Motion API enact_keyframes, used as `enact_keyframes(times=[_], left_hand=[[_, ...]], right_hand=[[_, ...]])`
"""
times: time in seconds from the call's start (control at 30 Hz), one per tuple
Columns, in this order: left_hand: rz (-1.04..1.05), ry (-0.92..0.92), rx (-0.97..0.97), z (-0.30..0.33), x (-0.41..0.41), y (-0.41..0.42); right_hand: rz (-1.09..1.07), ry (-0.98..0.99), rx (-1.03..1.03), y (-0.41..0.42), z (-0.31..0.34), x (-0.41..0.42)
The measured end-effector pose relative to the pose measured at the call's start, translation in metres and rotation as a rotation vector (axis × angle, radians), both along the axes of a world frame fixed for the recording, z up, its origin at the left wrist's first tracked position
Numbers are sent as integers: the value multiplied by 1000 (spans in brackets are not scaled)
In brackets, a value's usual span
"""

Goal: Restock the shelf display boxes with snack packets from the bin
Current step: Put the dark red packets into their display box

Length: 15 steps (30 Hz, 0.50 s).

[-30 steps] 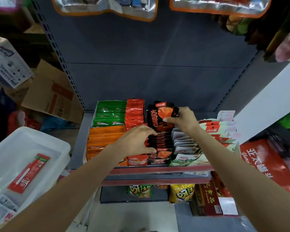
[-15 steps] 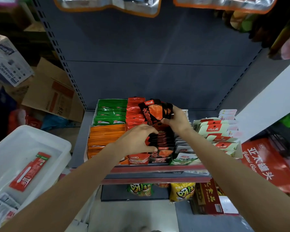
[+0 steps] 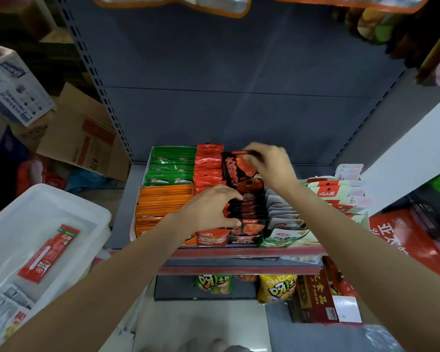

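A black snack packet (image 3: 235, 171) was pinched at its top by the right hand (image 3: 272, 166) above the far end of its row; the left hand (image 3: 208, 209), fingers curled on the row, apparently held a gap open.

My one camera sits on my head, looking forward and steeply down over both forearms at the shelf (image 3: 239, 252), close enough that my hands fall mid-frame. Its wide lens bows the edges, taking in the bin (image 3: 61, 207) at lower left and the floor (image 3: 201, 323) beneath me.
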<state>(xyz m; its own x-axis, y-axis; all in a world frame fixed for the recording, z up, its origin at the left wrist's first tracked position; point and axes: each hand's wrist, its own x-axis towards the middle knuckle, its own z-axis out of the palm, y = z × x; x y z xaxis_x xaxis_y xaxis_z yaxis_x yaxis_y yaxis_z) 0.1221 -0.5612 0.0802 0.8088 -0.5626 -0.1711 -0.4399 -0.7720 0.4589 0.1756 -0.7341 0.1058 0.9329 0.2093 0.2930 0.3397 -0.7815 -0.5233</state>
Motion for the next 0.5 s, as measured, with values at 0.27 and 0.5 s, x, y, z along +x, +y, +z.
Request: enact_keyframes(times=[0.27, 0.5], left_hand=[[-7, -9, -16, -1, 0, 0], [-9, -11, -20, -3, 0, 1]], right_hand=[[-63, 232, 837, -9, -6, -10], [-7, 230, 551, -23, -11, -2]])
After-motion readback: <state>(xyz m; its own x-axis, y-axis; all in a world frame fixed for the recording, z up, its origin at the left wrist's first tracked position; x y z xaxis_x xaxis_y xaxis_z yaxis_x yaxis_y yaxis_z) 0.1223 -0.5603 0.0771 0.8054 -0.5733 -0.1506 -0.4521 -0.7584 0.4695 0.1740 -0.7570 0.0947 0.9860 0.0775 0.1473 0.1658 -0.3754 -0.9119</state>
